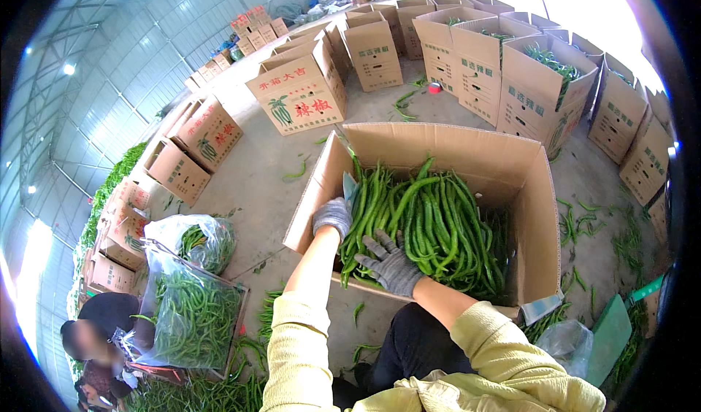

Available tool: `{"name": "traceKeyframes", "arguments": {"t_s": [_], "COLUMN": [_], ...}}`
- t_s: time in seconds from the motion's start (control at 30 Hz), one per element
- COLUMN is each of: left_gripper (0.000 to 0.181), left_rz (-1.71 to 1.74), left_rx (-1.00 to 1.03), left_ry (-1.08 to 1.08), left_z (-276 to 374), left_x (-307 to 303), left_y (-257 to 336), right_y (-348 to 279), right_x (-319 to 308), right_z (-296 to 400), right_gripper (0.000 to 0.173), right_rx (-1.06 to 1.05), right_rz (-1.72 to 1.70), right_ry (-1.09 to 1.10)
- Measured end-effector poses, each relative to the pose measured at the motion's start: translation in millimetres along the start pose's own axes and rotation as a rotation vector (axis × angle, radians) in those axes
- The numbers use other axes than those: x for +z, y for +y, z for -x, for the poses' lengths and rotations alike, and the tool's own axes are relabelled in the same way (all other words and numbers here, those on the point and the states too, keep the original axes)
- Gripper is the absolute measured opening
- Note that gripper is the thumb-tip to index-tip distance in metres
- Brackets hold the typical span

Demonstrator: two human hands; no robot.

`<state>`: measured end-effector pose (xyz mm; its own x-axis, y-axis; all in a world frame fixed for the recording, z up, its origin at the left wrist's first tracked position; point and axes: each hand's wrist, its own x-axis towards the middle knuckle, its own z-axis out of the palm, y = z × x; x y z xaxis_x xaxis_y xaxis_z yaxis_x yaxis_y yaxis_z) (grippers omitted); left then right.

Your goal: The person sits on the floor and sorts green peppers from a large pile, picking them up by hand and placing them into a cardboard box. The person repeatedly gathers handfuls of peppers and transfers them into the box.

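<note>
An open cardboard box [534, 220] stands right before me, filled with long green chili peppers [438, 220] laid mostly lengthwise. My right hand [391, 264], in a grey knit glove, lies palm down on the peppers near the box's close side, fingers spread. Along the left inner wall, my left hand [332, 217] reaches down in a matching glove. Its fingertips are hidden between wall and peppers, so its grip is not visible. A pale blue sheet edge [349, 186] sticks up beside it. Another bluish sheet [541, 307] shows at the box's near right corner.
Open cartons [547, 94] with peppers curve around the far right. More cartons [298, 97] stand ahead and left. A plastic-lined crate of peppers [191, 319] is at left, beside a crouching person [109, 324]. A green stool-like object [610, 338] and loose peppers lie at right.
</note>
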<state>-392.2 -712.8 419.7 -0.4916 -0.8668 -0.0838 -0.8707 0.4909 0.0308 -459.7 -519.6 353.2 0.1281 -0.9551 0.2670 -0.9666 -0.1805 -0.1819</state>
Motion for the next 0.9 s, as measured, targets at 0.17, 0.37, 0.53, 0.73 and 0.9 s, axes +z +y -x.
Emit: {"name": "traceKeyframes", "arguments": {"t_s": [0.17,0.37,0.53,0.73,0.9], "left_gripper": [0.028,0.039,0.03,0.056,0.057], "left_rz": [-0.062,0.004,-0.374,0.97,0.599], "left_rx": [0.051,0.036,-0.012,-0.283,-0.462], "left_ry": [0.139,0.4,0.766,0.937,1.057], "left_z": [18,6,52,222,376], "left_x": [-79,-138,-225,-271,-129], "left_y": [8,-45,-142,-255,-216], "right_y": [5,-3,-9,-18,-51], "right_x": [-14,-40,-46,-38,-38], "right_z": [18,22,8,-3,25], "right_gripper": [0.055,0.053,0.053,0.062,0.055], "right_rx": [0.003,0.022,0.058,0.142,0.076], "right_rz": [0.029,-0.013,0.042,0.021,-0.029], "right_ry": [0.11,0.035,-0.257,-0.313,-0.22]}}
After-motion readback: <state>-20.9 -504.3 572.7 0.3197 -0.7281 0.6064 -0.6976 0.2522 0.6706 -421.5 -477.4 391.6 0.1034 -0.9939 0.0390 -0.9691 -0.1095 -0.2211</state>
